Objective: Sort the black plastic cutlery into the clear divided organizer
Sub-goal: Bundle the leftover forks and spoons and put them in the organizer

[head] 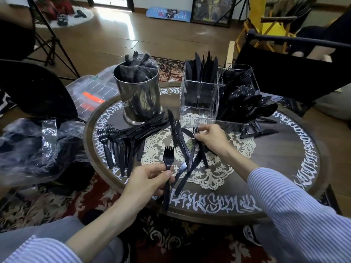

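My left hand (146, 179) grips a black plastic fork (167, 164) by its handle, tines pointing up, near the table's front edge. My right hand (210, 139) pinches another black fork (194, 147) near its tines, in a loose pile of knives and forks (182, 149) on the white lace doily. Just behind that hand stands the clear divided organizer (199, 103): knives stand in its back left section, spoons fill the right side, and the front left section looks nearly bare. A row of forks (115, 147) and knives lies at the left of the table.
A metal cup (140, 97) with bagged cutlery stands at the back left of the round table (284, 168). Loose cutlery (258, 130) lies right of the organizer. Plastic bags (34, 149) and a clear box (91, 92) sit at the left; a black chair (294, 59) is behind.
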